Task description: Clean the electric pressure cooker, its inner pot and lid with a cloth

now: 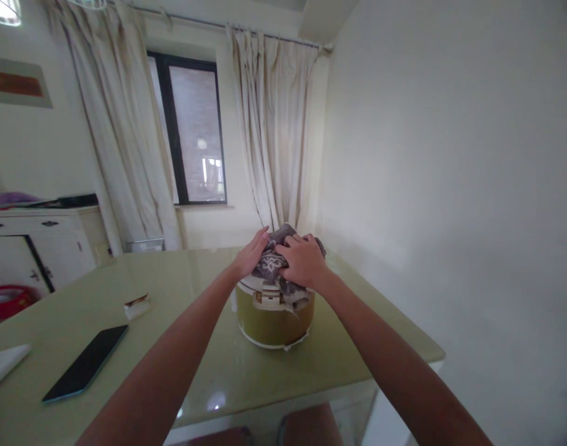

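Observation:
A round olive-and-cream rice cooker (274,322) stands on the pale green table (339,347), near the far right corner. A grey patterned cloth (272,263) lies bunched on its lid. My left hand (251,253) rests on the cloth's left side with fingers stretched flat over it. My right hand (302,260) presses down on the cloth's right side, fingers curled over the fabric. Both forearms reach forward from the bottom of the view.
A dark phone (85,363) lies on the table at left, with a small white object (137,305) behind it and a white sheet (2,365) at the left edge. A white cabinet (36,241), curtains (274,130) and a window stand behind. Chair tops (311,427) show below.

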### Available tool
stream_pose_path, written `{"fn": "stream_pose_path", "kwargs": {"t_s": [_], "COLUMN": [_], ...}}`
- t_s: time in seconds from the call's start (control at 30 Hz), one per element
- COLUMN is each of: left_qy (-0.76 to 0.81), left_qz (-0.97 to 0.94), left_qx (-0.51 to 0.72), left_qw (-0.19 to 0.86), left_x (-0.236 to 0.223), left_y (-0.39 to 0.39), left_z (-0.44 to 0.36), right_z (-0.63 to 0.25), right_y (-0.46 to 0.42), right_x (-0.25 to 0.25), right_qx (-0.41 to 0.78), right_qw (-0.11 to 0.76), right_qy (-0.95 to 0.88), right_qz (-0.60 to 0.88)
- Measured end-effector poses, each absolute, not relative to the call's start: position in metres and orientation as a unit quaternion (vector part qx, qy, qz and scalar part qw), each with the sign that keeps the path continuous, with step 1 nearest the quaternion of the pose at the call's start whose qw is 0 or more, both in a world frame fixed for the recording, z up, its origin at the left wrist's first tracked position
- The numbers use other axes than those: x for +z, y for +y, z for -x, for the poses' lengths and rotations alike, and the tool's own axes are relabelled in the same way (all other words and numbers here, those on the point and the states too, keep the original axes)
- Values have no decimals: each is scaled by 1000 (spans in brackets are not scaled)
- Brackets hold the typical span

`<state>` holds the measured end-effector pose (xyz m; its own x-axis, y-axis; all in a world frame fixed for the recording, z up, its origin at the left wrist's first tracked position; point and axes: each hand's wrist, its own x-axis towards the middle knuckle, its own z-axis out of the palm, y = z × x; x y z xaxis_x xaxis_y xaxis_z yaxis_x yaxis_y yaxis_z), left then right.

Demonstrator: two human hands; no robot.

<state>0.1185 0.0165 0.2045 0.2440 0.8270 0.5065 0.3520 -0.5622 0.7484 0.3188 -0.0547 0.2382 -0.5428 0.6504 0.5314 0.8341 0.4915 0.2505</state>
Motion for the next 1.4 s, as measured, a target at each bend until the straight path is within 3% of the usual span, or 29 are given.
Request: {"fn": "stream_pose_path", "kwargs": {"t_s": [0.23,0.53,0.7,0.83,1.07,1.27,1.4], "left_qy": [379,358,349,329,384,414,421], "left_qz": [-744,-660,-634,-672,-771,-792,-793], "left_qx": [468,415,401,440,462,426,422], "left_qw": [288,514,561,496,212,142,127], "left_x": [206,232,235,227,205,201,200], "left_y": [18,20,17,17,17,14,13], "left_z": [-123,-101,-98,-104,-114,-115,-115], "right_z": [-345,-234,-287,-350,-355,-345,-353], "right_y": [-65,-59,-66,-67,-90,-110,-101], "right_x": [228,241,228,210,120,45,48], "right_qx": [-219,-269,-228,-242,-296,-315,-321], "right_qw": [193,147,163,225,476,467,455], "right_qy": [-887,-915,-945,-912,-711,-707,-719], "right_qz": [357,261,166,243,425,427,415]}}
